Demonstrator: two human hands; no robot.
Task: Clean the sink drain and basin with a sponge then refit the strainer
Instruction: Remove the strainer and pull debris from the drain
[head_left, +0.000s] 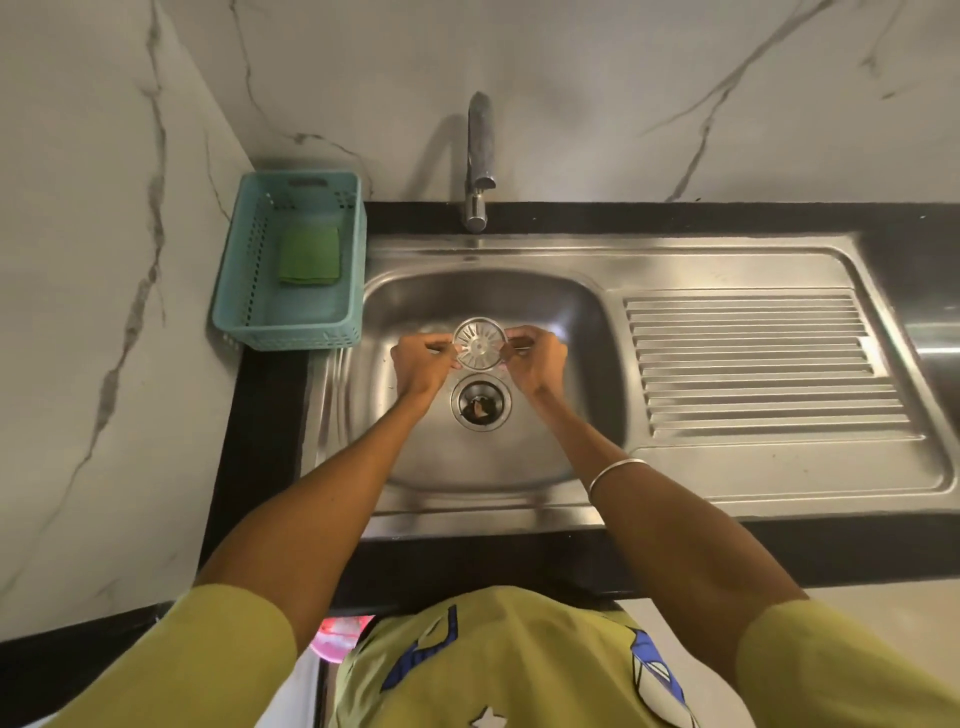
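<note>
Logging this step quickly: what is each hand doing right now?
Left hand: pinches the left edge of the strainer, held over the basin.
Right hand: pinches the strainer's right edge.

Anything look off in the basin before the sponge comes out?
Yes. The drain opening is uncovered and has brownish debris lodged inside it. The strainer is off it, pinched between the left hand and right hand. The green sponge sits in the basket.
</note>
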